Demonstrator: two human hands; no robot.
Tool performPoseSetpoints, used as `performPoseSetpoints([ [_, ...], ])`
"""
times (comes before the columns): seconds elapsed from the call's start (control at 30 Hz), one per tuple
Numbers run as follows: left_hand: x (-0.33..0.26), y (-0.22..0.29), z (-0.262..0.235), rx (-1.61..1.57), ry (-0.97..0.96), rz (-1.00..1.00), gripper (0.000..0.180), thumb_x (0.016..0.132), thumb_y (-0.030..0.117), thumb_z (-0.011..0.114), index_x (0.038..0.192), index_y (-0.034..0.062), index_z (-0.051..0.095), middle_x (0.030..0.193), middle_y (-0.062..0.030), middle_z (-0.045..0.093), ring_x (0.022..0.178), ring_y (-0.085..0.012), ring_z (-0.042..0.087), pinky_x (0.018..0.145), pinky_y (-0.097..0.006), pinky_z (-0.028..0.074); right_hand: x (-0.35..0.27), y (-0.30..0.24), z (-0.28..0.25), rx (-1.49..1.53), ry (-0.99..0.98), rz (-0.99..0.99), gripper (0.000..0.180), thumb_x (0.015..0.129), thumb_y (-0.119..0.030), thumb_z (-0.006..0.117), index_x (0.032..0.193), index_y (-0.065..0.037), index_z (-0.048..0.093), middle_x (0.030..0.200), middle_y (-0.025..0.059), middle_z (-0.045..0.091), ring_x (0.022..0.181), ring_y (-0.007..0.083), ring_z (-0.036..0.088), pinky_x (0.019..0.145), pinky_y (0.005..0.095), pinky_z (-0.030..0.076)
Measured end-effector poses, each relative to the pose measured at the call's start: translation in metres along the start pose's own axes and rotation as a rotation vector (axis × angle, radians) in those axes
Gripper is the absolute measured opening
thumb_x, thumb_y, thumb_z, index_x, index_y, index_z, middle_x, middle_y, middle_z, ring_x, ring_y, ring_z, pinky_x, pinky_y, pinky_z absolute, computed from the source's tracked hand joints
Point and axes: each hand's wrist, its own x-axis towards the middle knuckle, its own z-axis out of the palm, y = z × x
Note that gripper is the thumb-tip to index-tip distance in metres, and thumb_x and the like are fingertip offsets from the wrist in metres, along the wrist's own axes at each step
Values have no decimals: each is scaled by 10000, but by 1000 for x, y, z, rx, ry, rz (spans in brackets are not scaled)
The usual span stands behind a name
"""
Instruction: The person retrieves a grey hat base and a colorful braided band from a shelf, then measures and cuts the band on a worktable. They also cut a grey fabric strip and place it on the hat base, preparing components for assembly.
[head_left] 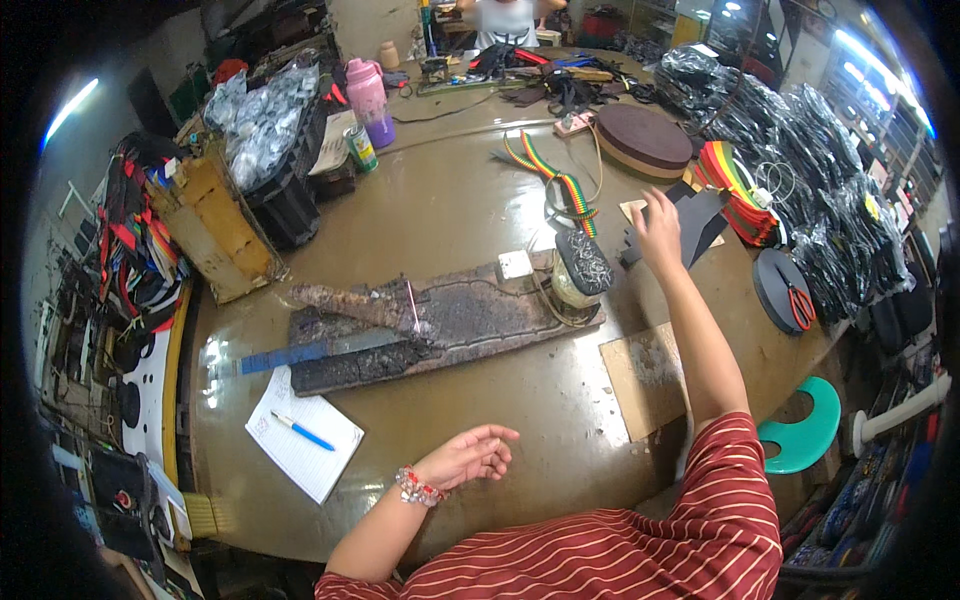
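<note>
My right hand (658, 232) is stretched forward over the right side of the table, fingers apart, with nothing visible in it. Just beside it lie black flat pieces (700, 222), partly on a tan board. My left hand (468, 458), with a beaded bracelet at the wrist, hovers over the near part of the table. Its fingers are loosely bent and apart, holding nothing. Between the hands and the far side lies a dark, worn wooden board (480, 315) with a blue-ended blade (290, 355) across it. A glass jar (582, 275) filled with small metal parts stands on its right end.
A notepad (310, 440) with a blue pen (303, 431) lies at left. Striped webbing (570, 190), a brown strap roll (643, 138), a black roll with scissors (800, 308) and a cardboard piece (645, 380) surround the board. Plastic-wrapped bundles (800, 170) crowd the right edge.
</note>
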Motion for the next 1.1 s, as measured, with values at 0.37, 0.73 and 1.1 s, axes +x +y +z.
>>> performPoseSetpoints([
  [0.37, 1, -5, -6, 48, -6, 38, 333, 971, 206, 441, 1261, 43, 433, 983, -50, 558, 869, -115, 573, 775, -266, 493, -68, -176, 35, -314, -538, -586, 172, 790, -100, 524, 874, 9, 626, 864, 155, 613, 877, 266, 611, 738, 387, 513],
  [0.73, -44, 36, 13, -170, 480, 659, 335, 901, 71, 518, 1228, 61, 445, 1070, -84, 552, 1006, -191, 560, 912, -334, 465, -171, -138, -43, 1070, -394, 319, 499, 866, -60, 535, 1336, -26, 371, 1325, 144, 439, 1165, 211, 485, 936, 323, 416],
  [1.1, -54, 33, 16, -76, 776, 865, 525, 871, 64, 499, 1350, 160, 308, 1323, -107, 328, 1254, -227, 342, 1032, -375, 279, -205, -97, -30, 1628, -103, 746, 799, 891, -50, 482, 1461, -142, -70, 1497, 235, 6, 1384, 315, 151, 1092, 386, 205],
])
